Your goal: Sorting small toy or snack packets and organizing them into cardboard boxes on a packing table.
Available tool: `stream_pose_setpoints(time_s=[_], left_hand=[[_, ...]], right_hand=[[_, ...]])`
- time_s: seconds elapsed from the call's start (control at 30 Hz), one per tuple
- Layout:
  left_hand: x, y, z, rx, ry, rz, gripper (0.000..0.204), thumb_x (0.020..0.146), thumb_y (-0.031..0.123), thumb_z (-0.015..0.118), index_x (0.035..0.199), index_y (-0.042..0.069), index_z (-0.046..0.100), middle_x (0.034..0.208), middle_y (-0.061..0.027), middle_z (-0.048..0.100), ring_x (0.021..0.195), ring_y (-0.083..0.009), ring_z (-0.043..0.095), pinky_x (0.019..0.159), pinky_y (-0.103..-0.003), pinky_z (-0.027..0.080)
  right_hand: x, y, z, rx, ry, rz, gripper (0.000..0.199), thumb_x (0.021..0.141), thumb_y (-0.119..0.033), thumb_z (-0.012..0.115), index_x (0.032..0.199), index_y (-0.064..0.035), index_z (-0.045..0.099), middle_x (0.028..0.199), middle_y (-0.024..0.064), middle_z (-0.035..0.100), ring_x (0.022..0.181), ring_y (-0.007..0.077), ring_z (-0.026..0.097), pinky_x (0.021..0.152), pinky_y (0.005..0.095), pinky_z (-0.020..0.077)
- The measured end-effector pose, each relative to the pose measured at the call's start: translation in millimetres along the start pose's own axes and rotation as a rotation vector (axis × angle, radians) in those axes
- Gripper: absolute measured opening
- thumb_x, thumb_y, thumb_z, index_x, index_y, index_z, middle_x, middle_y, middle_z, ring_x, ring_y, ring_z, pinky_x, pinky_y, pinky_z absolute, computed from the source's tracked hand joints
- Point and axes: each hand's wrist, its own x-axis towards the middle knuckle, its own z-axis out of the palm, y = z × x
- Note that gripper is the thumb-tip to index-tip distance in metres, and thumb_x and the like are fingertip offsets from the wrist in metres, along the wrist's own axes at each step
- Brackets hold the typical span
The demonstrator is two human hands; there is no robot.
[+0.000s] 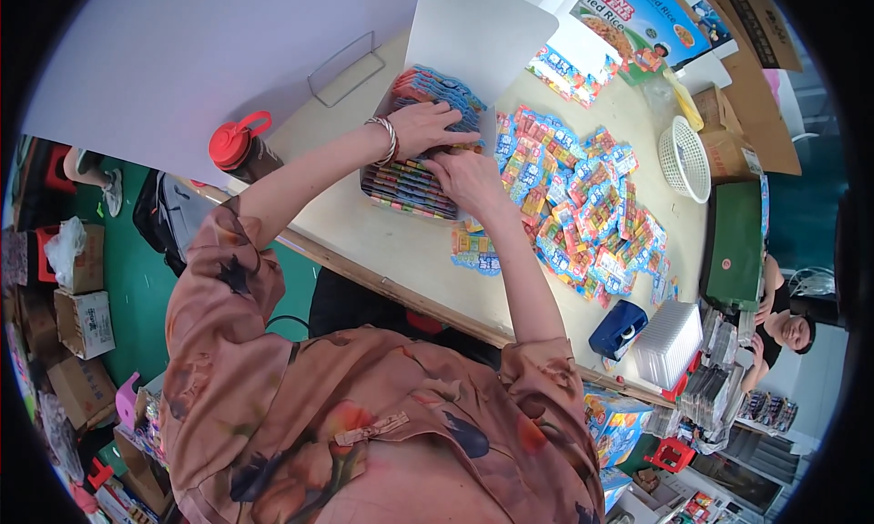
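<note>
A white cardboard box (410,204) stands on the table with its lid (478,46) raised at the far side. Flat colourful packets (414,185) are packed upright in rows inside it, with blue-edged ones (437,87) fanned at the far end. My left hand (421,129), a bracelet at its wrist, reaches across the box, its fingers stretched out over the packets. Closer to me, my right hand (469,182) bends its fingers down among the packets at the box's right side, thumb to the left. Its fingertips are partly hidden. A big loose pile of similar packets (592,201) lies right of the box.
A red-lidded bottle (244,146) and a wire stand (346,69) are left of the box. A white basket (684,160) stands at the far right. Nearer are a blue tape dispenser (618,330) and a clear plastic tray (667,344). Another person (778,319) is at the right.
</note>
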Motion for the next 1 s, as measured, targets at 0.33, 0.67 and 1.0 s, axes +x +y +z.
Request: stream_pose_setpoints(time_s=[0.33,0.67,1.0], left_hand=[[-17,-8,24,-0.104,0.148,0.037,0.064,0.086,0.011,0.046,0.144,0.030,0.029,0.126,0.0001,0.046,0.110,-0.0230,0.044,0.096,-0.039,0.032],[-23,-1,6,0.056,0.269,-0.137,0.039,0.082,0.013,0.052,0.120,0.014,0.058,0.123,-0.0026,0.052,0.115,-0.0181,0.046,0.101,-0.038,0.031],[-32,2,-10,-0.156,0.481,-0.413,0.075,0.083,0.027,0.063,0.145,0.012,0.022,0.145,-0.0112,0.030,0.132,-0.0306,0.033,0.108,-0.044,0.026]], right_hand=[[-1,-3,-7,0.130,-0.030,0.120,0.022,0.089,-0.026,0.056,0.090,-0.0078,0.067,0.090,0.0132,0.065,0.089,0.0277,0.061,0.076,0.0379,0.0467],[3,1,-1,-0.064,0.144,0.032,0.012,0.081,-0.017,0.062,0.080,-0.0057,0.067,0.080,0.0092,0.060,0.087,0.0275,0.055,0.072,0.0397,0.0434],[49,34,-37,0.028,0.382,0.067,0.022,0.081,-0.004,0.056,0.103,-0.0049,0.057,0.089,0.0125,0.059,0.088,0.0321,0.060,0.072,0.0426,0.0499]])
